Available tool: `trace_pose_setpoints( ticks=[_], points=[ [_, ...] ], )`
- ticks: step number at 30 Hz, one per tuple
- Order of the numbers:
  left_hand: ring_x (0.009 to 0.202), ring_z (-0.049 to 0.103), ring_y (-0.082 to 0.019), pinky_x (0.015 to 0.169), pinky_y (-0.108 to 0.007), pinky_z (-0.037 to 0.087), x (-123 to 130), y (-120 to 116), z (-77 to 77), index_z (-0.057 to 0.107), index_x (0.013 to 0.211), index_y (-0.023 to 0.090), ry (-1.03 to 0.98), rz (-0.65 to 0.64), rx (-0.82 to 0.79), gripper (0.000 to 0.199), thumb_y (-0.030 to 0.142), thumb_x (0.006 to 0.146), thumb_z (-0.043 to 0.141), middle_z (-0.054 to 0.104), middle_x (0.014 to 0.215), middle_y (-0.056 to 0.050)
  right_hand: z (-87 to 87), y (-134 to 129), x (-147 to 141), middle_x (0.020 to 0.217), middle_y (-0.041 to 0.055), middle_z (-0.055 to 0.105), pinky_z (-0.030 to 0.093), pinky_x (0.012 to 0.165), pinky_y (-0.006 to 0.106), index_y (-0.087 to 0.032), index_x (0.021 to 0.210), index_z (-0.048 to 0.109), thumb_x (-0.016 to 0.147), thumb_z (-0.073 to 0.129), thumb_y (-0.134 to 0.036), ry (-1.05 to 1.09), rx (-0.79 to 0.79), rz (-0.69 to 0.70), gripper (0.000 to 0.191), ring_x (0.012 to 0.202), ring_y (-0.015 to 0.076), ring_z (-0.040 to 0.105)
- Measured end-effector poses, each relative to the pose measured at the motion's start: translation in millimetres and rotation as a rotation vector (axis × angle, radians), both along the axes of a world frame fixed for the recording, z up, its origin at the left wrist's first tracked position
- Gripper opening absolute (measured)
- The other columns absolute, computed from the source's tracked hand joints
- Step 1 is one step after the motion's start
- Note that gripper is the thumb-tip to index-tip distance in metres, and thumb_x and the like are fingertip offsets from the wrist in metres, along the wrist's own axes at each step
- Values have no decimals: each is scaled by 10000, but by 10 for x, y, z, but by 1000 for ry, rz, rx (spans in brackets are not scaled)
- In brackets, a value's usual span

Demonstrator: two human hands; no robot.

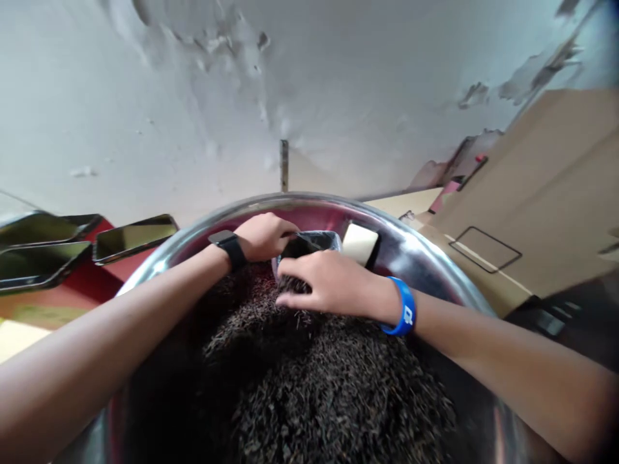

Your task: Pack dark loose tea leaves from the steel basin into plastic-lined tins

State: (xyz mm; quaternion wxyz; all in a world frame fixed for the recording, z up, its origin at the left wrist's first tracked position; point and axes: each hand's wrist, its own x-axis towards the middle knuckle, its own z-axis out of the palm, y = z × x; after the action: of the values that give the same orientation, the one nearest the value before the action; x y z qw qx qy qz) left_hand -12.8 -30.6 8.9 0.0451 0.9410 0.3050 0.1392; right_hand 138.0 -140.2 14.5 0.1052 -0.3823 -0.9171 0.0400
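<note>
A big metal basin holds a heap of dark, dry loose tea leaves. Inside its far side, a small container with a shiny, film-like rim is tilted above the leaves. My left hand, a black watch at its wrist, grips the container's left edge; some of its fingers are hidden. In front of the opening, my right hand curls its thumb and fingers round a clump of tea leaves. A blue wristband circles the right wrist. A pale rectangular lid-like piece leans beside the container.
Several open rectangular tins stand left of the basin on a red surface. To the right rises a large cardboard box, with a thin dark rectangular frame near its base. A wall with peeling paint stands behind.
</note>
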Motion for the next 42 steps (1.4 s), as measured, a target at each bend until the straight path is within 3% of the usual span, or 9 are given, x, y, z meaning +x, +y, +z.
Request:
trace_pose_setpoints(
  ticks=[3,8,12,15,18,24,31,35,42],
  points=[
    [719,564,-149,652,-264,391,-36,34,6,659,879,209,42,-44,36,246,287,771,452,658,811,-35,-51,192,70,987,88,570,376,743,313,-169,1089,499,829,438,-419,121,149,-164,366,892,196,527],
    [757,571,-138,668,-253,390,-116,132,-25,636,967,236,1,-51,52,279,280,796,420,661,875,-18,-164,219,-4,1043,95,544,344,871,372,-155,1079,526,840,437,-324,168,216,-136,306,1000,206,470],
    [736,572,-130,660,-244,392,-183,178,3,639,972,251,-1,-24,37,264,299,790,454,666,863,-11,-256,-30,-208,1051,82,550,362,872,336,-166,1107,519,851,402,-380,145,-13,116,353,992,185,478],
    [764,573,-123,698,-237,397,-199,189,16,631,997,244,-42,-22,15,272,300,792,461,663,903,-11,-391,-162,-293,1248,117,438,361,891,348,-177,1262,401,764,465,-543,-28,-250,310,622,1106,230,419],
    [773,573,-122,711,-232,402,-193,202,-14,629,1007,220,-85,-20,-7,286,287,800,445,661,922,-20,-476,-209,-324,1327,129,349,333,926,374,-176,1307,345,691,485,-629,-112,-359,318,777,1164,268,364],
    [786,571,-127,720,-227,404,-187,252,-99,633,1010,202,-147,-21,-31,301,266,790,439,659,937,-29,-395,-302,-370,1126,123,504,383,858,355,-143,1200,457,571,518,-712,-144,-436,319,851,985,252,483],
    [791,557,-122,728,-222,402,-189,284,-116,631,1008,191,-150,-40,-56,304,266,792,430,654,936,-33,-295,-264,-271,891,81,611,417,654,308,-175,1019,566,722,431,-623,-329,-443,362,554,779,216,574],
    [808,560,-121,733,-214,404,-183,276,-118,631,1011,204,-150,-21,-68,304,263,787,435,652,951,-24,-233,-193,-195,860,59,641,396,645,286,-195,974,593,768,480,-464,-393,-440,378,357,773,201,591],
    [768,563,-116,703,-209,399,-175,253,-98,644,997,190,-146,-14,-63,298,255,768,463,659,915,-22,-78,-120,-167,854,35,641,385,679,262,-196,938,588,808,466,-287,-213,-340,301,200,781,164,580]
  ],
)
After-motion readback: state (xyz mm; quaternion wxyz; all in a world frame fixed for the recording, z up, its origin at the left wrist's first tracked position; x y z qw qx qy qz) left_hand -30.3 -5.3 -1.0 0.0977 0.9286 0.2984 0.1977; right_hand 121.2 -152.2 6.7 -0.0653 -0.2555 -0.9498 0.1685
